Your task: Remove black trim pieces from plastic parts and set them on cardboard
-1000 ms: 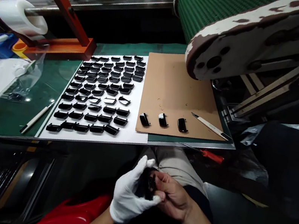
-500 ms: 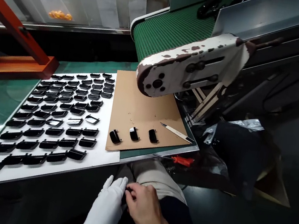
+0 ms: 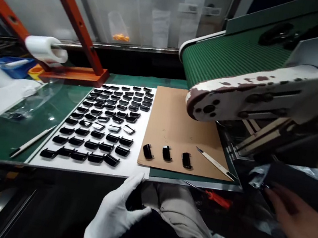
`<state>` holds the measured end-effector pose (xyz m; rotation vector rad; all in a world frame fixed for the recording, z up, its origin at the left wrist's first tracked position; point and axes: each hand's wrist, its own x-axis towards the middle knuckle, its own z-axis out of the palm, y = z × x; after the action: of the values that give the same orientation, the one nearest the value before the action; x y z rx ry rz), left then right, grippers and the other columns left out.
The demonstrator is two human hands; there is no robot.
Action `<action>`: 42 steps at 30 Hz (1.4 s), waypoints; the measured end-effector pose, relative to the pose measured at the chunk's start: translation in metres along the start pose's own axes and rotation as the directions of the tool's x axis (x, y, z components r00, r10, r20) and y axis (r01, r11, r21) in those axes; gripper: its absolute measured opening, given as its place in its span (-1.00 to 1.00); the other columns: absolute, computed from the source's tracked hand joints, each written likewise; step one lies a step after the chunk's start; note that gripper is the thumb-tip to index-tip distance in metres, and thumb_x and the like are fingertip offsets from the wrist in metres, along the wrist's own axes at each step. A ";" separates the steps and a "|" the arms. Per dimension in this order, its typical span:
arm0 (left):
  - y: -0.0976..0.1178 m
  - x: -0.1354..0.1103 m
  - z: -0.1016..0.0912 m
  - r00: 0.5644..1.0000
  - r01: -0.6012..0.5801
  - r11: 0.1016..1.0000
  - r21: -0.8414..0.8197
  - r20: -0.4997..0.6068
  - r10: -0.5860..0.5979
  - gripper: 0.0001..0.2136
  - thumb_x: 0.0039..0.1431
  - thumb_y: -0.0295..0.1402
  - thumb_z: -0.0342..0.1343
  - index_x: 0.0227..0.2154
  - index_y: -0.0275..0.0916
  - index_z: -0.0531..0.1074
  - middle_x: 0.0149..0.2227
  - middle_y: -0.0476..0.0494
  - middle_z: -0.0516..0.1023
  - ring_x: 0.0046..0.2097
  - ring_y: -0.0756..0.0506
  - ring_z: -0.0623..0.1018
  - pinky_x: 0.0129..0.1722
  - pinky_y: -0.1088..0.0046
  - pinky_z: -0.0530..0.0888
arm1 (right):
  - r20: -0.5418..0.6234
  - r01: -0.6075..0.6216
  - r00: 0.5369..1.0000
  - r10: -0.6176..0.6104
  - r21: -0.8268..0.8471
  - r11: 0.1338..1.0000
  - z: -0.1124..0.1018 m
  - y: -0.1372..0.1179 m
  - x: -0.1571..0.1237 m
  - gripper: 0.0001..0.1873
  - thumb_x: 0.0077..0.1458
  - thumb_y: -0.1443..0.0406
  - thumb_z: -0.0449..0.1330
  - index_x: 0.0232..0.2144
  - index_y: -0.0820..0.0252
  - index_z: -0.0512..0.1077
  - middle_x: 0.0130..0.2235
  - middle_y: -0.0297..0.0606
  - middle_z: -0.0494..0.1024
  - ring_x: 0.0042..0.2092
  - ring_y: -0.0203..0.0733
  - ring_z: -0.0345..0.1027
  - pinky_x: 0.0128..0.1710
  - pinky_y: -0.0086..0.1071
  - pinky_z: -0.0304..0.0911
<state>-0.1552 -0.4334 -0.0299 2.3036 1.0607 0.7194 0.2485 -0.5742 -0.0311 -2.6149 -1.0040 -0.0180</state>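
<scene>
My left hand (image 3: 114, 215), in a white glove, is in front of the table's near edge. Its thumb and fingers are spread apart, with a dark area between them that I cannot make out. My bare right hand (image 3: 299, 226) is blurred at the far right, beside a dark bag with silvery plastic (image 3: 259, 172). Something dark shows at its fingertips; whether it is gripped is unclear. Three glossy black parts (image 3: 147, 151) lie spaced out on a brown cardboard sheet (image 3: 171, 117). A craft knife (image 3: 215, 163) rests to their right.
Many similar black parts (image 3: 97, 135) lie in rows on a white sheet (image 3: 135, 168). A green conveyor (image 3: 232, 62) overhangs the cardboard. A red-handled screwdriver (image 3: 218, 199) is at the table edge. Left stand a plastic roll (image 3: 45, 49) on an orange frame and another knife (image 3: 31, 142).
My hands were together over my lap, the right pinching something small and dark. My right hand has moved far right; my left has stayed low, its thumb now spread. The view has turned left.
</scene>
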 end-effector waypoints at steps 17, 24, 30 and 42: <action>-0.013 -0.015 -0.015 0.976 0.073 0.992 -0.103 -0.197 -0.092 -0.41 0.06 -0.30 0.25 0.16 -0.16 0.20 0.06 -0.19 0.47 0.05 -0.18 0.50 0.09 0.28 0.46 | 0.195 0.392 0.896 -0.399 0.072 0.917 0.090 -0.105 0.049 -0.73 0.05 0.19 -0.05 -0.32 0.17 0.38 -0.20 -0.05 0.50 -0.19 0.06 0.39 -0.25 -0.16 0.24; -0.015 -0.018 -0.014 0.966 0.121 0.964 -0.237 -0.196 -0.169 -0.37 0.04 -0.32 0.28 0.17 -0.17 0.19 0.07 -0.18 0.46 0.07 -0.17 0.48 0.12 0.26 0.43 | 0.177 0.298 0.935 -0.306 0.070 0.952 0.045 -0.118 0.026 -0.54 0.17 0.15 -0.11 0.00 0.26 0.31 -0.12 0.08 0.52 -0.08 0.09 0.42 -0.18 -0.15 0.29; -0.006 -0.015 -0.011 0.967 0.158 0.921 -0.356 -0.133 -0.217 -0.33 -0.01 -0.36 0.32 0.18 -0.14 0.20 0.06 -0.14 0.47 0.06 -0.15 0.49 0.13 0.35 0.41 | 0.293 0.469 0.790 -0.539 0.277 0.838 -0.005 -0.156 -0.020 -0.50 0.19 0.00 -0.07 -0.05 0.16 0.42 -0.06 -0.11 0.54 -0.06 0.07 0.43 -0.18 -0.14 0.37; 0.022 -0.020 -0.013 0.970 0.156 0.842 -0.516 -0.081 -0.229 -0.26 -0.08 -0.31 0.36 0.19 -0.12 0.19 0.03 -0.12 0.49 0.04 -0.15 0.50 0.10 0.41 0.40 | 0.424 0.597 0.246 -0.872 0.642 0.481 -0.013 -0.226 -0.079 -0.65 0.29 0.20 -0.20 -0.27 0.11 0.36 -0.37 -0.32 0.48 -0.38 -0.23 0.36 -0.40 -0.34 0.22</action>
<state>-0.1635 -0.4587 -0.0113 1.6899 0.9993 0.9577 0.0427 -0.4727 0.0400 -1.4644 -2.2280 0.9524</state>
